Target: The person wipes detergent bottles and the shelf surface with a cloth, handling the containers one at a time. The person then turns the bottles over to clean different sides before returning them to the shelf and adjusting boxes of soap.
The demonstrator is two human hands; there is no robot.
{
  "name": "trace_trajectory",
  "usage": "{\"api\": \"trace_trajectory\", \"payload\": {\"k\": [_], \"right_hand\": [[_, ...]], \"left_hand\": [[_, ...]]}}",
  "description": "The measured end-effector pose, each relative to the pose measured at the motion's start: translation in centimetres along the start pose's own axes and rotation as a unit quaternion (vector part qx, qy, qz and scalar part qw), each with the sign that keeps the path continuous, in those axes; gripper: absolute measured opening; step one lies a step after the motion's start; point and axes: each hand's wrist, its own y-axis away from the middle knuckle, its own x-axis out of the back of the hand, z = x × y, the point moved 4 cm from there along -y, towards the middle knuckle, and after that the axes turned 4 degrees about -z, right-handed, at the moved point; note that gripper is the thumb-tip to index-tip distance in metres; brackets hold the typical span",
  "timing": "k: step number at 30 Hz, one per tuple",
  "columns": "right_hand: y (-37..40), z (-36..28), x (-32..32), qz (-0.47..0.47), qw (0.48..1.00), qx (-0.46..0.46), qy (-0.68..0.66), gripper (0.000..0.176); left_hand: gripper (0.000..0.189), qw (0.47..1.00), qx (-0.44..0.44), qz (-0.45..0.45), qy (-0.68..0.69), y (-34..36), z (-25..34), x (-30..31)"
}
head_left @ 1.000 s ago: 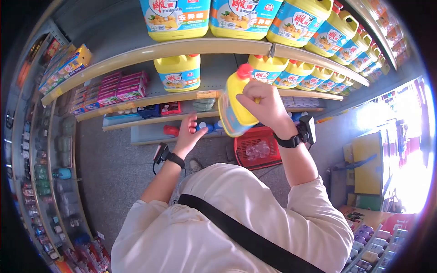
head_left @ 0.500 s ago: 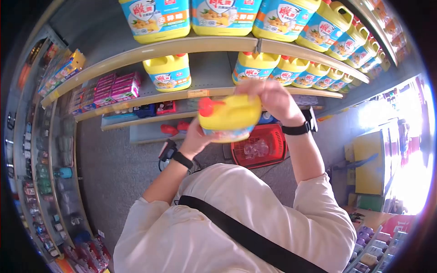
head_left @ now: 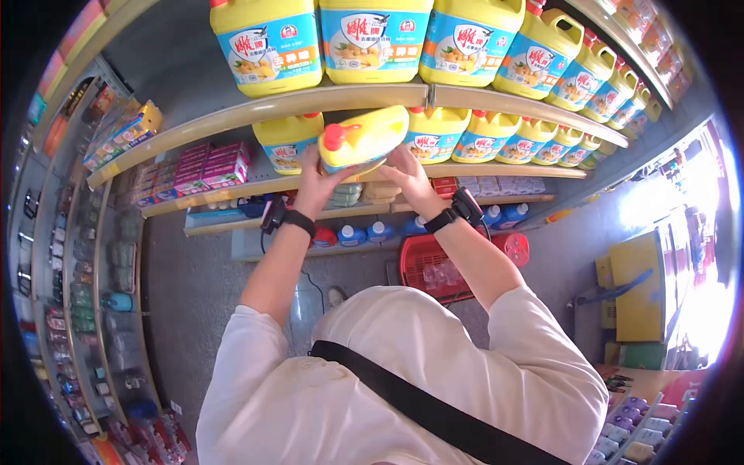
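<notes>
Between my two hands is a yellow jug with a red cap (head_left: 368,138), tilted, in front of the middle shelf (head_left: 496,169). My left hand (head_left: 316,182) grips its left side, with the fingers wrapped round it. On the jug's lower right side rests my right hand (head_left: 411,178), its fingers curved against it. Similar yellow jugs stand on that shelf, one (head_left: 283,143) on the left and several (head_left: 438,136) in a row on the right. Larger-looking ones (head_left: 376,39) line the shelf above.
Pink boxes (head_left: 209,167) lie on the left of the middle shelf. Below are blue bottles (head_left: 353,235) and a red basket (head_left: 434,267) on the floor. More shelves (head_left: 93,310) run down the left side. A yellow cabinet (head_left: 635,287) stands at the right.
Both hands and the jug have moved forward to the shelf. My right hand has come down from the jug's top to its side.
</notes>
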Motion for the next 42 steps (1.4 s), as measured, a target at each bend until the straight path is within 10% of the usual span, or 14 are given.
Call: {"api": "trace_trajectory", "payload": {"k": [4, 9, 11, 19, 29, 31, 32, 37, 39, 42], "right_hand": [[-0.3, 0.9, 0.8, 0.039, 0.998, 0.035, 0.030, 0.065], [-1.6, 2.1, 1.6, 0.052, 0.997, 0.048, 0.028, 0.063], [-2.0, 3.9, 1.9, 0.039, 0.999, 0.003, -0.005, 0.052], [-3.5, 3.8, 1.4, 0.085, 0.995, -0.034, 0.048, 0.051], [-4.1, 8.6, 2.2, 0.213, 0.964, 0.009, 0.157, 0.060], [-3.8, 8.9, 2.0, 0.214, 0.959, 0.003, 0.187, 0.061], [-4.1, 8.7, 2.0, 0.218, 0.951, 0.005, 0.217, 0.062], [-2.5, 7.0, -0.5, 0.214, 0.975, 0.063, 0.005, 0.072], [0.6, 5.7, -1.2, 0.228, 0.967, -0.064, 0.090, 0.076], [3.8, 10.3, -0.1, 0.128, 0.975, -0.146, 0.107, 0.062]], "left_hand": [[0.066, 0.970, -0.060, 0.022, -0.234, -0.1, 0.2, -1.2], [0.066, 0.999, 0.021, -0.011, -0.049, -1.8, -0.5, -2.3], [0.068, 0.994, -0.029, 0.104, 0.012, -1.7, -2.6, -2.7], [0.068, 0.953, -0.049, 0.167, -0.247, -1.9, -2.3, -3.8], [0.070, 0.948, -0.021, 0.202, -0.244, -1.3, -2.0, -5.0], [0.071, 0.976, 0.111, 0.145, -0.118, -1.7, -1.5, -5.2], [0.073, 0.962, 0.029, 0.168, -0.212, -1.8, -1.3, -5.3], [0.081, 0.983, 0.039, 0.129, -0.125, 1.0, -0.8, -3.7], [0.083, 0.936, -0.092, 0.222, -0.256, 3.0, -0.1, 0.1], [0.094, 0.945, 0.033, 0.293, -0.140, 1.8, -2.5, 7.7]]}}
